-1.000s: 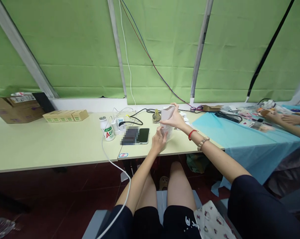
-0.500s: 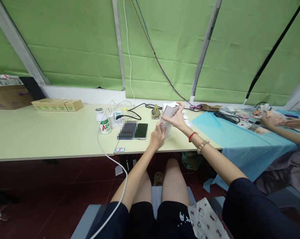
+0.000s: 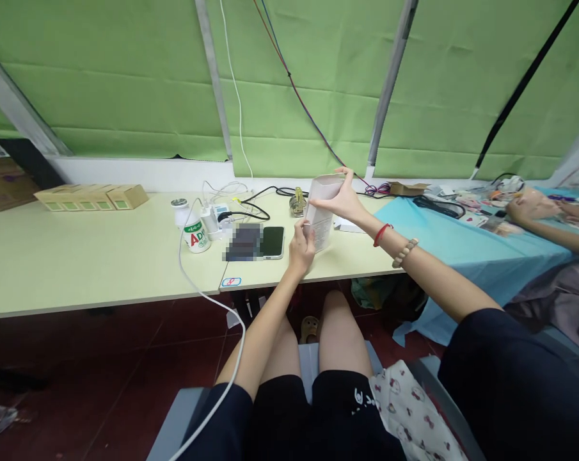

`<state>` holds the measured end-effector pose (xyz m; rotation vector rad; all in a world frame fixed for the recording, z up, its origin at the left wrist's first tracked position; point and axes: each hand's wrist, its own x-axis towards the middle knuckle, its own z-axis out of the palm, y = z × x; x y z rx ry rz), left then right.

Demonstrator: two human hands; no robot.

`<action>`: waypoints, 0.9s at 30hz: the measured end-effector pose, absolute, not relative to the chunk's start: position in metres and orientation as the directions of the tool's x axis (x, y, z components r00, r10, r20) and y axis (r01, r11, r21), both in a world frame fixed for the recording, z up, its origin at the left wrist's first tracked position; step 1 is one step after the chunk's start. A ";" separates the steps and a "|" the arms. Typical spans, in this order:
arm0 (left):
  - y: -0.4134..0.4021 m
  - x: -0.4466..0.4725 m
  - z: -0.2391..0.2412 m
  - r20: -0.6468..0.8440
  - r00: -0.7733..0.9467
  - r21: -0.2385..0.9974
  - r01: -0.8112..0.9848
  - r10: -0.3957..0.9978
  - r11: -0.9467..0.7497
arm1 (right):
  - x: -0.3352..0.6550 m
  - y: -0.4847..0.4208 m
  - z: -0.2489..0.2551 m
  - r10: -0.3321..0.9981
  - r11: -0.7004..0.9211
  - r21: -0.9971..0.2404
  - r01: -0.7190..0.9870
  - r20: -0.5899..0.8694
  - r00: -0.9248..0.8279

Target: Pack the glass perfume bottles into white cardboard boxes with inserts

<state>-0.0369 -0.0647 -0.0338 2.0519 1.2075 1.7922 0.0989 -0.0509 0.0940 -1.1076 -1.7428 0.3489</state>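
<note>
A pale cardboard box (image 3: 322,224) with small print on its side stands tilted between my two hands at the table's front edge. My left hand (image 3: 301,248) is closed around its lower left side. Across its upper part, my right hand (image 3: 340,200) grips with thumb on the near side and fingers at the far top edge. The top end of the box looks open, but its inside cannot be made out. Just behind my right hand lies a flat white piece (image 3: 349,225), partly hidden.
Left of the box are a phone (image 3: 273,242), a white bottle (image 3: 196,235) and a power strip (image 3: 217,221) with cables. Small cartons (image 3: 91,197) line the back left. A white cable (image 3: 241,346) hangs over my left arm. At right, another person's hand (image 3: 519,210) works over blue cloth.
The box now shows more of its printed side and reaches higher, with my right hand raised along with it. The whole view has shifted slightly.
</note>
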 end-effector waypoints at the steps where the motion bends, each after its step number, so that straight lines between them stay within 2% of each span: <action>1: -0.064 -0.037 -0.034 0.756 -0.048 0.601 0.446 0.653 -0.663 | 0.099 -0.052 0.094 0.792 0.550 -0.639 0.539 0.604 -0.092; 4: -0.063 -0.036 -0.035 0.767 -0.045 0.588 0.449 0.641 -0.673 | 0.099 -0.055 0.092 0.766 0.557 -0.563 0.611 0.632 -0.115; 9: -0.061 -0.035 -0.035 0.834 -0.008 0.496 0.448 0.551 -0.744 | 0.096 -0.054 0.091 0.741 0.546 -0.422 0.724 0.646 -0.183; 12: -0.062 -0.036 -0.035 0.841 -0.021 0.496 0.428 0.541 -0.755 | 0.099 -0.053 0.091 0.741 0.530 -0.371 0.763 0.640 -0.204; 15: -0.062 -0.036 -0.035 0.828 -0.040 0.521 0.422 0.559 -0.742 | 0.104 -0.050 0.091 0.743 0.529 -0.450 0.720 0.656 -0.135; 21: -0.060 -0.035 -0.035 0.767 0.006 0.590 0.387 0.642 -0.709 | 0.101 -0.045 0.089 0.781 0.527 -0.689 0.498 0.624 0.036; 27: -0.060 -0.035 -0.036 0.727 0.000 0.652 0.314 0.686 -0.691 | 0.096 -0.042 0.075 0.807 0.501 -0.771 0.393 0.580 0.111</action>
